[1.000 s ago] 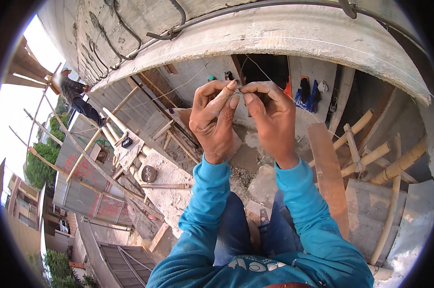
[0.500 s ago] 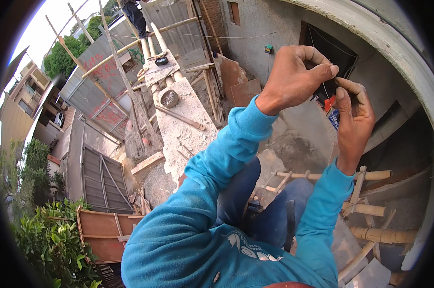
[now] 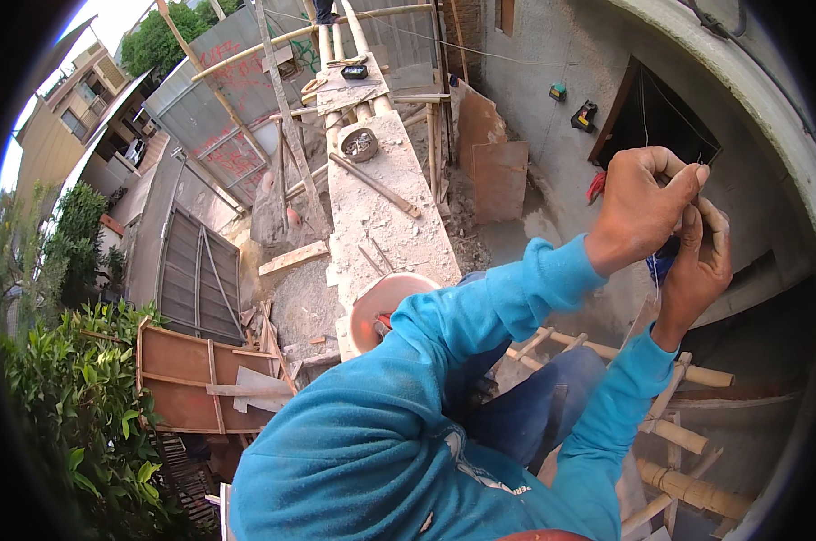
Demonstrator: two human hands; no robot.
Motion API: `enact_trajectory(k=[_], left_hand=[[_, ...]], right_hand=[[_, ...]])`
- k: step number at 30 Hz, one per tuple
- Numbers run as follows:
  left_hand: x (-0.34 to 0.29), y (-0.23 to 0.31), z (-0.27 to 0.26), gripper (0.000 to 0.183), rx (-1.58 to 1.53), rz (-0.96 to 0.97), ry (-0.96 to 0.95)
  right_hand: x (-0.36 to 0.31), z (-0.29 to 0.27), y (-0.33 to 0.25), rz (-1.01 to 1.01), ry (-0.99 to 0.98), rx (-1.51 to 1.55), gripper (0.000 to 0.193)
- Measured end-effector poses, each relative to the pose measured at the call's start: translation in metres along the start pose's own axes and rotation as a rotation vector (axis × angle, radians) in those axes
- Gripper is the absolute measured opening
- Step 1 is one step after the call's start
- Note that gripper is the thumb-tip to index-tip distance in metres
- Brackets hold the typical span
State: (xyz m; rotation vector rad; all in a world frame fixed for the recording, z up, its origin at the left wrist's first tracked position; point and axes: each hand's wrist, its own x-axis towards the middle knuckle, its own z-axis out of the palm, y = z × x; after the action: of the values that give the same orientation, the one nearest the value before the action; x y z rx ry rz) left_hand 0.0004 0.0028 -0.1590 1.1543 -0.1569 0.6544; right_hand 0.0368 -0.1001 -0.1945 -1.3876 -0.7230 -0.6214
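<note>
My left hand (image 3: 642,206) is raised at the right, its thumb and bent forefinger pinched together. Close beneath it, my right hand (image 3: 702,261) is closed in a pinch too, and the fingertips of both hands nearly meet. A thin pale string (image 3: 656,287) hangs beside my right hand; its upper part is hidden behind the fingers. A tiny dark tip shows at the left fingertips, too small to name. Blue sleeves cover both forearms.
A dusty plank walkway (image 3: 394,203) carries a bowl of rubble (image 3: 359,144), a long bar (image 3: 374,185) and a pinkish bucket (image 3: 364,311). Bamboo poles (image 3: 687,487) stand below right. A curved concrete edge (image 3: 751,81) arches overhead. Another person's legs (image 3: 325,11) show far off.
My view has shifted, and both hands now appear further right and lower. The fingertips remain pinched close together. The bucket beside my left arm has come into view.
</note>
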Motion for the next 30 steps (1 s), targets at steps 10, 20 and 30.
enact_trajectory(k=[10,20,30], left_hand=[[-0.007,-0.004,0.004,0.026,-0.070,0.081,0.084],[-0.004,-0.034,0.011,0.010,0.232,0.602,0.385],[-0.006,-0.031,-0.014,0.015,0.220,0.590,0.200]], right_hand=[[0.003,-0.001,0.009,-0.254,-0.018,-0.114,0.009],[0.008,-0.015,0.025,-0.451,-0.136,-0.260,0.032],[0.005,-0.014,0.058,-0.327,0.138,-0.151,0.028]])
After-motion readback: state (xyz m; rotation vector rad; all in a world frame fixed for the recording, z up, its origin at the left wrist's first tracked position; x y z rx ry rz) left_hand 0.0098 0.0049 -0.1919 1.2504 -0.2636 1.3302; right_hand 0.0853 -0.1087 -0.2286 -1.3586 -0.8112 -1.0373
